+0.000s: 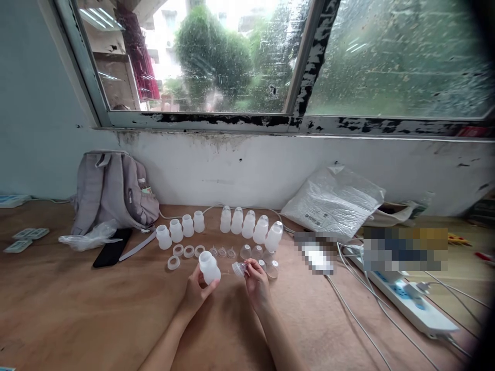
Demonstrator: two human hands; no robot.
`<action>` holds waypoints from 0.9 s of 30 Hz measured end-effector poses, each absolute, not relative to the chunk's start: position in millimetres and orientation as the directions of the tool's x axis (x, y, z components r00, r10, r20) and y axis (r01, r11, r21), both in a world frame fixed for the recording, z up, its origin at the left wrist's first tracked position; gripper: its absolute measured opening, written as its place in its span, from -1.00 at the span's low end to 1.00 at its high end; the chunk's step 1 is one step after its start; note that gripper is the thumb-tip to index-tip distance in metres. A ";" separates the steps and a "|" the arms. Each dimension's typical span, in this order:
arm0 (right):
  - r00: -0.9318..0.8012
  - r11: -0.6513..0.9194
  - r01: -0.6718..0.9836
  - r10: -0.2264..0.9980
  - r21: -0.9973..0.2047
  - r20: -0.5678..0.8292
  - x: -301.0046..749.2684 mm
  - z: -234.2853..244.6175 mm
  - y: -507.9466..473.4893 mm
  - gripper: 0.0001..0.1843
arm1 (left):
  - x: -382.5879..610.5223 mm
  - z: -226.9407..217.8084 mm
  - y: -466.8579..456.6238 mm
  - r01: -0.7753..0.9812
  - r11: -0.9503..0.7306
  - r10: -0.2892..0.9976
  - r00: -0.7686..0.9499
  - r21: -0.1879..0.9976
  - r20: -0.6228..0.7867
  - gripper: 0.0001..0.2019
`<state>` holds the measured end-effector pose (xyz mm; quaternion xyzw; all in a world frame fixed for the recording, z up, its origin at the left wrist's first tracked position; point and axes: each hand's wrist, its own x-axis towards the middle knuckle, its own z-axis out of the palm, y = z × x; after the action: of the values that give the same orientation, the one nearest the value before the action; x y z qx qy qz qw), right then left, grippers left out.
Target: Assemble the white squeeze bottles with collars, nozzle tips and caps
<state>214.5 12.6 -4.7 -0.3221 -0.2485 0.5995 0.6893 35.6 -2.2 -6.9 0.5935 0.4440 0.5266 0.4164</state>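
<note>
My left hand (194, 291) is wrapped round a frosted white baby bottle (209, 268), which has an open top and tilts slightly. Between the fingertips of my right hand (258, 286) is a clear bottle nipple (238, 269), its wide base turned toward the bottle, with a gap between the two. Just beyond my hands lie several white collar rings (174, 263), a few more clear nipples (221, 252) and several clear dome caps (272, 269). Behind them on the left stand several open bottles (176, 231); on the right, several capped bottles (249, 224) form a curved row.
A grey backpack (110, 188) leans at the wall, with a plastic bag (91, 236) and a black phone-like slab (113, 248) before it. To the right are a silver padded mailer (336, 201), a white power strip (417, 306) and loose cables (356, 322).
</note>
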 end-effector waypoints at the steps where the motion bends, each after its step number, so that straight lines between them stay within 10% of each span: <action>1: 0.177 0.086 -0.655 0.983 -0.751 -0.041 214.6 -5.2 13.0 -0.88 | 34.3 -2.9 0.7 0.191 -0.318 0.948 0.028 0.929 0.318 -0.65; 6: 0.252 0.134 -0.579 0.967 -0.804 -0.021 211.6 -5.0 12.4 -0.88 | 25.1 34.3 35.6 0.528 -0.427 0.853 -0.036 0.734 0.521 -0.76; 27: 0.105 0.251 0.055 0.961 -0.966 0.256 199.8 -26.3 10.7 -0.95 | 32.5 32.2 149.3 0.738 -0.142 0.978 0.002 0.659 0.208 -0.54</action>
<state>199.8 10.7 -26.3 -0.4691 -0.5416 0.3929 0.5765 32.5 149.3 32.2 0.6831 0.6282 0.3230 0.1857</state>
